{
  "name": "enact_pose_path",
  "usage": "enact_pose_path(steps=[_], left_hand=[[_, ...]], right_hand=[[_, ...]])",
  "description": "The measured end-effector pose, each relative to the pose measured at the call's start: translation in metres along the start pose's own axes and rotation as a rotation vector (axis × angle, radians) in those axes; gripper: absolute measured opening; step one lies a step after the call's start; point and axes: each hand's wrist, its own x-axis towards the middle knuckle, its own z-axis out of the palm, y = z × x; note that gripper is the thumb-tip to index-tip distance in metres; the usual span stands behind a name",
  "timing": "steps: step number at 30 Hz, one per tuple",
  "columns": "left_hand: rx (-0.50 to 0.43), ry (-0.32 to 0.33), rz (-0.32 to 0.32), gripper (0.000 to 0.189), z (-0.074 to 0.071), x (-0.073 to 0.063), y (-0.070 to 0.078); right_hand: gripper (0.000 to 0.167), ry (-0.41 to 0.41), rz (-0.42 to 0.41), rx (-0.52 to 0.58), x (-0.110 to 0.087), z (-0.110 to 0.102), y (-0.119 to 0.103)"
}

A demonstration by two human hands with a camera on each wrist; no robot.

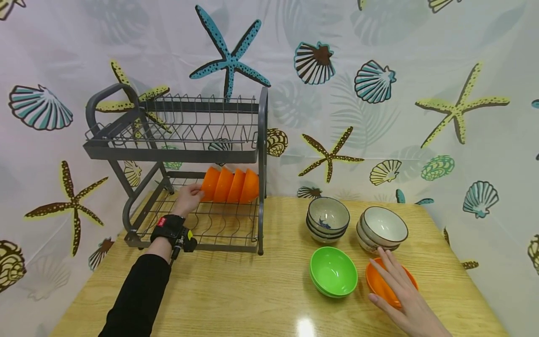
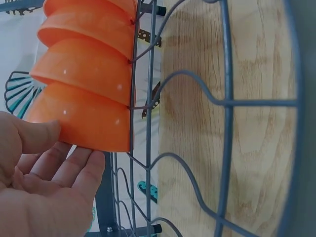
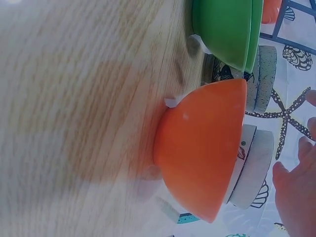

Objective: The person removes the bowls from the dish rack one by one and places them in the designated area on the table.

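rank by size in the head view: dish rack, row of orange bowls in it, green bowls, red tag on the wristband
1. dish rack
2. row of orange bowls and green bowls: too close to rank
3. red tag

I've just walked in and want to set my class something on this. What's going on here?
A person's left hand holds the end orange bowl in a row of four on the lower tier of a dish rack. Their right hand hovers, fingers spread, above another orange bowl on the table. Beside that bowl stand green bowls, with two stacks of pale bowls behind.
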Motion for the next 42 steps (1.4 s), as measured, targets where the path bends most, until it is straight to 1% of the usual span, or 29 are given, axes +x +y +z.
enact_pose_path(steps=[2,5,9,12,14,17,22,24,26,30,33,38,40,42], left_hand=[[0.009,0.0,-0.026,0.043,-0.001,0.0,0.0],[0.039,0.02,-0.038,0.041,-0.001,0.001,-0.002],[0.07,0.066,-0.016,0.039,-0.001,0.0,-0.003],[0.063,0.069,0.004,0.038,-0.002,-0.001,-0.004],[0.047,0.064,0.02,0.038,-0.004,-0.002,-0.006],[0.009,0.054,0.033,0.039,-0.007,-0.005,-0.007],[-0.081,0.052,0.028,0.04,-0.01,-0.013,-0.005],[-0.099,0.063,0.023,0.04,-0.01,-0.016,-0.004],[-0.105,0.09,0.016,0.039,-0.011,-0.019,-0.004],[-0.11,0.164,0.003,0.039,-0.01,-0.025,-0.006],[-0.126,0.206,0.013,0.039,-0.01,-0.03,-0.007],[-0.091,0.291,0.029,0.036,-0.009,-0.039,-0.005],[-0.062,0.325,0.031,0.034,-0.009,-0.043,-0.003],[-0.054,0.334,0.039,0.033,-0.009,-0.048,-0.001]], right_hand=[[0.077,-0.002,0.001,0.003,0.0,0.0,0.0],[0.078,0.012,-0.021,0.008,0.0,0.0,-0.001],[0.078,0.021,-0.037,0.015,0.0,0.0,0.0],[0.078,0.023,-0.043,0.02,0.0,-0.001,0.0],[0.078,0.034,-0.058,0.023,0.0,-0.001,-0.001],[0.077,0.032,-0.056,0.028,0.0,-0.001,-0.002],[0.077,0.014,-0.02,0.024,-0.002,-0.001,-0.002],[0.077,0.007,-0.003,0.021,-0.002,-0.001,-0.001],[0.077,0.002,0.008,0.019,-0.002,-0.001,-0.001],[0.077,-0.001,0.009,0.022,-0.002,-0.001,0.0],[0.077,0.006,-0.006,0.021,-0.002,-0.002,-0.001],[0.077,0.023,-0.027,0.021,0.001,-0.006,-0.004],[0.078,0.019,-0.016,0.026,0.003,-0.008,-0.005],[0.079,0.015,-0.012,0.031,0.006,-0.009,-0.005]])
